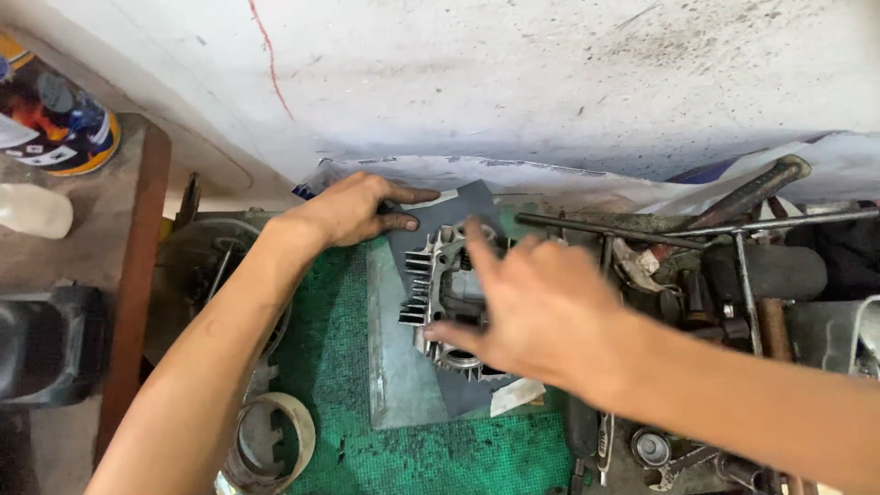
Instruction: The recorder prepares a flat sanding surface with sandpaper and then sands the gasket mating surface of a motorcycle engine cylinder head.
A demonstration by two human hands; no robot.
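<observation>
Far left: a printed can (57, 115) lies on its side on a brown bench (137, 275), a white plastic bottle (32, 211) just below it. Can't tell what's in either. Below them sits a black moulded part (50, 344).

Next: a round metal housing (206, 266), mostly hidden by the left forearm. At bottom, a tan ring (275, 440) with a notched inner edge lies at the edge of the green mesh mat (412, 458).

Left hand (353, 209): palm down, fingers straight, pinning the top corner of a dark abrasive sheet (463, 206). The sheet lies on a flat grey plate (399, 367) on the mat.

Centre: a finned aluminium engine part (431, 275) rests on the sheet, fins facing left, round bore showing at its lower end.

Right hand (536, 307): fingers spread, cupped over the part from the right, thumb at its lower edge, index fingertip at its top. Firmness of grip can't be told.

Right: a tool pile, long steel rods (642, 231), a wooden-handled hammer (747, 194), a small socket (651, 447) and wrenches at bottom.
</observation>
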